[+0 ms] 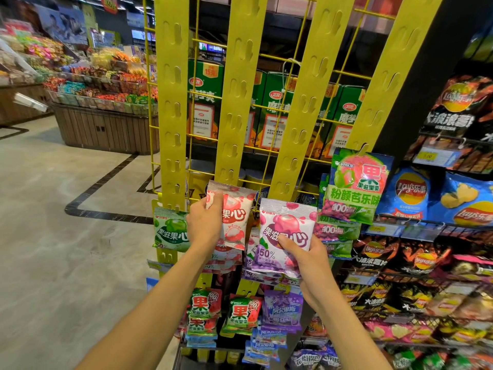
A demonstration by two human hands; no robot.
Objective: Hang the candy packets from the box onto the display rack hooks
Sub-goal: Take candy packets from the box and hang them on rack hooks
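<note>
Two candy packets held up at the yellow rack (170,108).
Left hand (204,227) grips the red packet (234,214); right hand (310,263) grips the purple packet (285,231).

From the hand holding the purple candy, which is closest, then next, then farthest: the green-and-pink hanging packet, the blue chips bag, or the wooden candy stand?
1. Green-and-pink packet, hanging just above the right hand.
2. Blue chips bag, farther right on the shelf.
3. Wooden candy stand, far left across the aisle.

A supermarket aisle: yellow hanging display strips (241,102) hold candy packets (170,231), crisp bags (410,193) crowd priced shelves, and bulk sweet bins (101,94) line the tiled floor (66,236).
</note>
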